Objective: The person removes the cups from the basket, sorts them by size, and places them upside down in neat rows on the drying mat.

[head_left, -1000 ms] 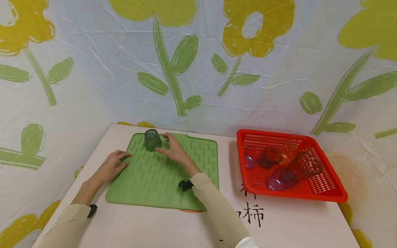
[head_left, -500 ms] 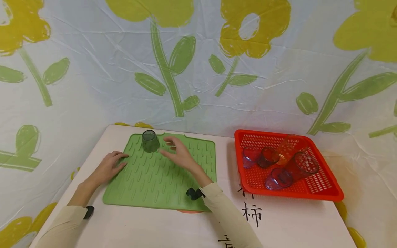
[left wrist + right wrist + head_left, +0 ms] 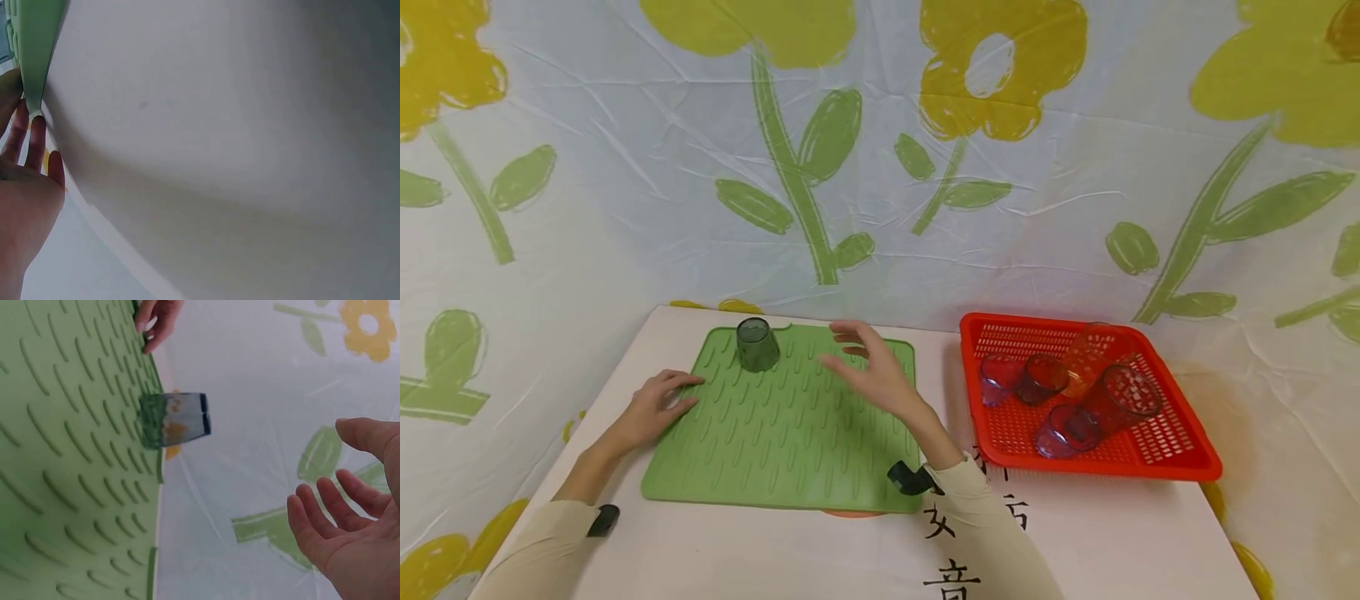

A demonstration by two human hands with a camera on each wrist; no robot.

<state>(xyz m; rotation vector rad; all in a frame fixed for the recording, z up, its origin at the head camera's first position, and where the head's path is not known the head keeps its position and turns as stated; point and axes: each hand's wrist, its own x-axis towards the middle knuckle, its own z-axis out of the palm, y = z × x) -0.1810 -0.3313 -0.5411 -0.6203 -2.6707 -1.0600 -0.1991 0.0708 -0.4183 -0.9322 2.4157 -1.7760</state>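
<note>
A dark grey-green drinking glass [image 3: 757, 344] stands upside down near the back left of a green ridged drying mat [image 3: 775, 442]. My right hand [image 3: 876, 371] hovers over the mat's right half, fingers loosely bent and holding nothing. In the right wrist view the same glass [image 3: 175, 419] is well apart from the right hand [image 3: 356, 519]. My left hand [image 3: 658, 408] rests at the mat's left edge with relaxed fingers. In the left wrist view the left hand's fingertips touch the edge of the mat [image 3: 39, 50].
A red plastic basket [image 3: 988, 450] stands on the right of the white table [image 3: 760, 554]. Inside it lie several coloured glasses, among them a tall red glass [image 3: 1123, 400], an amber glass [image 3: 1090, 354] and a purple glass [image 3: 1060, 433]. A flower-print cloth [image 3: 685, 208] hangs behind.
My right hand has let go of the glass and moved right, away from it. The glass stays on the mat. My left hand keeps its place at the mat's edge.
</note>
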